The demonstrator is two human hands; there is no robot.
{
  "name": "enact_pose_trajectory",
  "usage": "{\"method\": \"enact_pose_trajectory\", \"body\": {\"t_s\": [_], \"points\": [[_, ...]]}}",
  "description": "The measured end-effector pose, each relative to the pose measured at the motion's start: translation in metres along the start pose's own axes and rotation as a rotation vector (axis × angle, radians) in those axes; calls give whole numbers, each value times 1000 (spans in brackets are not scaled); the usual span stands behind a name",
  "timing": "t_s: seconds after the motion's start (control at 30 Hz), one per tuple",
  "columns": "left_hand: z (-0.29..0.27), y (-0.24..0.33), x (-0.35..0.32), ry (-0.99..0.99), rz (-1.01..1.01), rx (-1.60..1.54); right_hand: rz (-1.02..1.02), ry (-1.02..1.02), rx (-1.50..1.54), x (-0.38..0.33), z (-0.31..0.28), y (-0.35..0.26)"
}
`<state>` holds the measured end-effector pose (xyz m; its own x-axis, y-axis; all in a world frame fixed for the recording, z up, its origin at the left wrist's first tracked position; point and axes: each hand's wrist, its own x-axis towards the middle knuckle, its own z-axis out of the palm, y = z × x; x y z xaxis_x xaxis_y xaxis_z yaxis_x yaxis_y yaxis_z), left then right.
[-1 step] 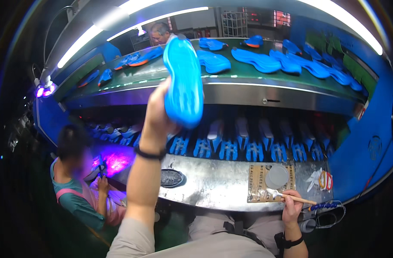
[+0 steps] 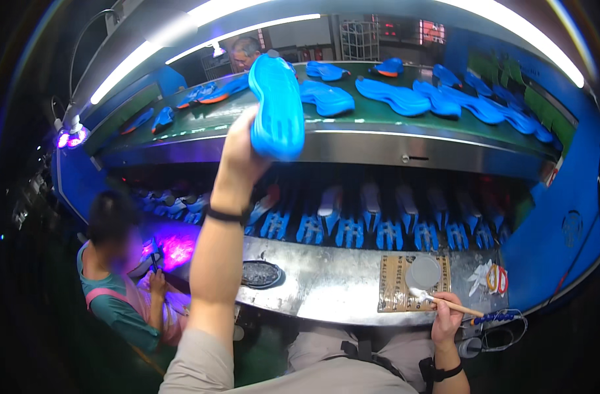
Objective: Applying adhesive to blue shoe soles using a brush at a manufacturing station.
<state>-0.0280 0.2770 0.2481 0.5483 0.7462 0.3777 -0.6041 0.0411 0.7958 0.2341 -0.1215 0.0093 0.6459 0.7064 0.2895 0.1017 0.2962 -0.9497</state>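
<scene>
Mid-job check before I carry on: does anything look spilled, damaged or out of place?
Nothing looks plainly spilled or damaged. The only untidy spot is the blue soles crowded on the belt's right side, lying at mixed angles, some apparently overlapping. The sole in the left hand shows no visible damage.

The held shoe sole (image 2: pixel 277 108) is bright blue; the soles on the belt (image 2: pixel 392 97) share that blue, a few edged in orange. The conveyor belt (image 2: pixel 352 126) is deep green, the counter (image 2: pixel 333 282) silvery grey. Brown cardboard (image 2: pixel 393 289) bears dark lettering under a plain grey disc (image 2: pixel 423 272). The brush (image 2: pixel 459 306) pairs a tan handle with whitish bristles. A co-worker's shirt (image 2: pixel 126 316) is teal, the shoulder strap (image 2: pixel 103 293) pink. Magenta-violet light (image 2: pixel 177 251) glows nearby.
</scene>
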Motion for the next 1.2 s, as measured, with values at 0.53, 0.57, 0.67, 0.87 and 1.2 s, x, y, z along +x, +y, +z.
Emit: {"method": "enact_pose_trajectory", "body": {"t_s": [0.53,0.57,0.67,0.87,1.2], "points": [[-225,81,156,567,-675,2258,-100,350,-811,4,-55,97],[-240,84,163,603,-682,2246,-104,330,-833,3,-50,94],[-338,143,158,594,-685,2336,-88,276,-809,15,-37,90],[-404,234,181,391,-738,2551,-69,240,-865,24,-37,87],[-367,152,180,213,331,2683,-149,292,-874,20,-40,82]]}}
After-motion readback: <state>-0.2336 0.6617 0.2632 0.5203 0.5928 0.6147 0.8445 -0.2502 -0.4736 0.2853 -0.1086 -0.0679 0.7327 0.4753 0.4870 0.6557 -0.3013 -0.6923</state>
